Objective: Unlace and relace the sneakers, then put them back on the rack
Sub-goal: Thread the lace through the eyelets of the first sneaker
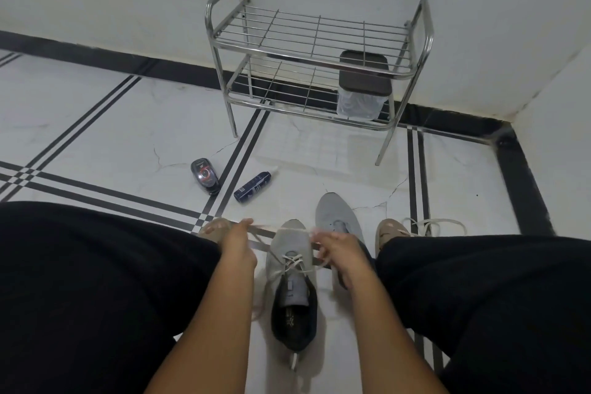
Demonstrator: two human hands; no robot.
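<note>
A grey sneaker (289, 253) lies on the floor between my knees, toe pointing away, its white lace (295, 261) crossed through the lower eyelets. My left hand (238, 246) pinches one lace end and pulls it out to the left. On the other side my right hand (335, 253) grips the other lace end. A second grey sneaker (335, 217) lies just beyond my right hand, with no lace visible on it. A loose white lace (435, 224) lies on the floor at the right, past my right knee.
A two-shelf chrome wire rack (313, 38) stands against the far wall; a clear container with a dark lid (363, 86) sits on its lower shelf. A dark shoe-polish sponge case (204, 174) and a blue spray can (252, 187) lie on the white tiled floor. My bare toes (388, 230) flank the sneakers.
</note>
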